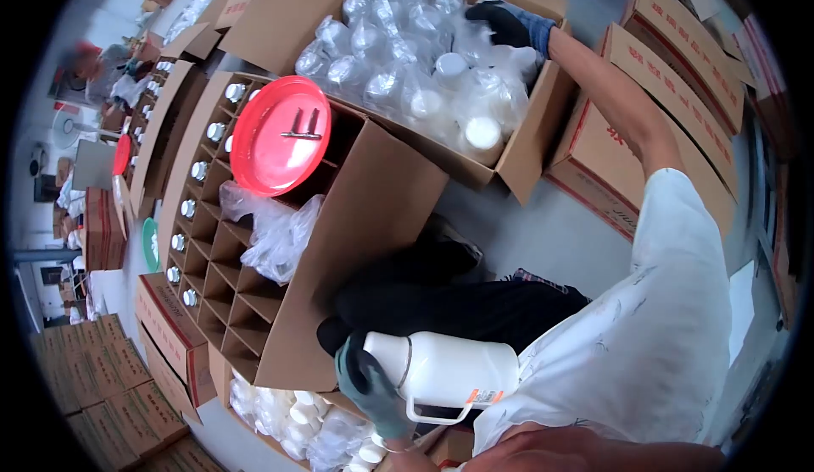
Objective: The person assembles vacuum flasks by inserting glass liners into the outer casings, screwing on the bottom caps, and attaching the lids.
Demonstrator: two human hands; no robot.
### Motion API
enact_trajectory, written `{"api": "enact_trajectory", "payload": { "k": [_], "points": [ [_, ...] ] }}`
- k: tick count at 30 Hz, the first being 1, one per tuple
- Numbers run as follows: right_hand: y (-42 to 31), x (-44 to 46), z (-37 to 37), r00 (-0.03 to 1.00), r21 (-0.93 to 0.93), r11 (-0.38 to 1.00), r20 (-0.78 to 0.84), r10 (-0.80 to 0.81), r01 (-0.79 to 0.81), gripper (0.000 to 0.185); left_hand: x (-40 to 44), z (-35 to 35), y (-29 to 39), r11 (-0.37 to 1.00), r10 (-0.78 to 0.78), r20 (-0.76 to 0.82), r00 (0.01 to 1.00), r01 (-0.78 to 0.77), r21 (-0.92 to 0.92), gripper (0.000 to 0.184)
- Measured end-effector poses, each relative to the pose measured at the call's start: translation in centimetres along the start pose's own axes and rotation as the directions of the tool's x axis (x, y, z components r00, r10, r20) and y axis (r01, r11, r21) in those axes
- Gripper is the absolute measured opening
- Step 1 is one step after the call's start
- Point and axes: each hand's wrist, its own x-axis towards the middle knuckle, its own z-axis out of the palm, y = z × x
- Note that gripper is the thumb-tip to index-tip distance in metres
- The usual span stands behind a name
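Note:
A white thermos jug [462,369] with a side handle, metal ring and orange label lies across my lap. My left hand [373,387], in a grey-green and black glove, is closed round its capped end. My right hand [507,26], in a dark glove with a blue cuff, reaches to the far corner of an open carton [517,160]. Its fingers curl down over a clear plastic bag [509,69] there; whether a bottle is inside their grip is hidden. Several plastic-wrapped white bottles [483,131] fill that carton.
A divided carton [352,252] stands before me, holding a row of metal-topped bottles [187,208] and crumpled plastic [284,235]. A red basin [271,163] with small metal pieces [303,126] rests on it. Closed cartons [653,124] lie at right; another carton of wrapped white items [301,425] stands below.

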Motion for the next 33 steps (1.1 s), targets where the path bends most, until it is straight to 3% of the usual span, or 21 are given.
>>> {"api": "enact_trajectory", "payload": {
  "k": [2,4,6,7,8,10,11,14,16,19,22,23,24,25,26,27,28,29,30,32,33],
  "points": [
    [-4.6,1.0,5.9,0.888,0.525,0.849,0.361,-0.284,0.058,0.027,1.4,-0.9,-2.4,0.919,-0.183,0.125,0.975,0.215,-0.330,0.030],
    [-10.9,-3.0,15.5,0.795,0.605,0.790,0.432,-0.426,0.095,0.019,3.2,-1.3,-5.1,0.907,-0.049,0.062,0.997,0.070,-0.416,0.042],
    [-15.2,-4.9,23.8,0.771,0.680,0.732,0.450,-0.452,0.032,0.018,6.0,-1.1,-0.3,0.845,0.096,0.057,0.994,-0.052,-0.533,0.059],
    [-16.6,-6.3,27.2,0.752,0.732,0.681,0.456,-0.476,-0.013,0.020,7.5,-0.9,-0.1,0.886,0.276,0.011,0.961,-0.250,-0.391,0.069],
    [-18.0,-7.4,29.9,0.669,0.716,0.686,0.574,-0.473,-0.130,0.021,8.7,-0.9,-0.2,0.873,0.444,0.005,0.896,-0.432,-0.229,0.079],
    [-19.9,-7.6,35.8,0.740,0.796,0.596,0.464,-0.487,-0.107,0.022,9.4,-0.8,1.3,0.831,0.554,-0.006,0.832,-0.554,-0.059,0.102],
    [-20.8,-6.6,37.9,0.682,0.811,0.560,0.507,-0.528,-0.169,0.026,9.1,-0.1,0.6,0.826,0.553,-0.066,0.831,-0.557,-0.084,0.106],
    [-23.2,-10.3,43.6,0.801,0.862,0.505,0.325,-0.502,-0.034,0.035,9.4,1.2,-3.5,0.833,0.467,-0.130,0.875,-0.485,-0.267,0.115],
    [-22.0,-7.0,47.0,0.769,0.830,0.554,0.391,-0.506,-0.058,0.053,10.2,1.0,0.3,0.811,0.236,-0.431,0.871,-0.421,-0.406,0.090],
    [-20.2,-5.9,49.9,0.786,0.668,0.723,0.537,-0.306,-0.175,0.064,13.1,-0.6,-0.9,0.672,-0.060,-0.418,0.906,-0.273,-0.688,0.053],
    [-16.3,-6.0,48.3,0.645,0.413,0.878,0.608,-0.463,0.242,0.080,14.1,-2.3,-3.0,0.332,-0.206,-0.354,0.912,-0.275,-0.902,0.030],
    [-14.9,-5.3,47.4,0.414,0.471,0.815,0.703,-0.578,0.338,0.082,13.4,-3.6,-3.0,0.319,-0.197,-0.214,0.957,-0.144,-0.937,0.040],
    [-13.5,-6.8,47.5,0.368,0.248,0.701,0.709,-0.602,0.669,0.087,12.8,-4.4,-2.6,0.320,-0.170,-0.180,0.969,-0.119,-0.940,0.047],
    [-11.9,-8.3,47.5,0.321,-0.082,0.381,0.712,-0.624,0.921,0.092,12.9,-4.3,-3.4,0.249,-0.176,-0.118,0.977,-0.072,-0.966,0.048],
    [-10.5,-9.9,47.5,0.274,-0.323,0.044,0.714,-0.644,0.946,0.097,12.8,-4.0,-4.5,0.181,-0.186,-0.051,0.981,-0.017,-0.983,0.050],
    [-8.4,-10.3,47.5,0.289,-0.335,0.050,0.715,-0.637,0.941,0.095,12.7,-3.4,-5.6,0.224,-0.142,-0.041,0.989,-0.009,-0.975,0.051],
    [-6.6,-10.5,47.3,0.304,-0.351,0.053,0.713,-0.632,0.935,0.092,12.0,-2.7,-6.7,0.357,-0.081,-0.091,0.993,-0.056,-0.932,0.050],
    [-4.7,-9.2,46.9,0.381,-0.443,0.050,0.702,-0.601,0.895,0.086,11.2,-2.1,-7.7,0.479,-0.020,-0.139,0.990,-0.113,-0.871,0.048],
    [-4.7,-9.2,46.0,0.470,-0.502,0.106,0.688,-0.552,0.859,0.080,10.6,-2.3,-7.6,0.062,-0.110,0.100,0.989,0.107,-0.992,0.046],
    [-3.2,-8.5,43.5,0.528,-0.662,-0.038,0.630,-0.570,0.749,0.070,7.1,-2.0,-12.5,-0.289,-0.121,0.234,0.965,0.191,-0.938,0.042],
    [-1.6,-8.2,42.1,0.532,-0.678,0.002,0.576,-0.621,0.736,0.070,5.4,-3.3,-11.3,-0.326,-0.036,0.281,0.959,0.255,-0.910,0.043]
  ]
}}
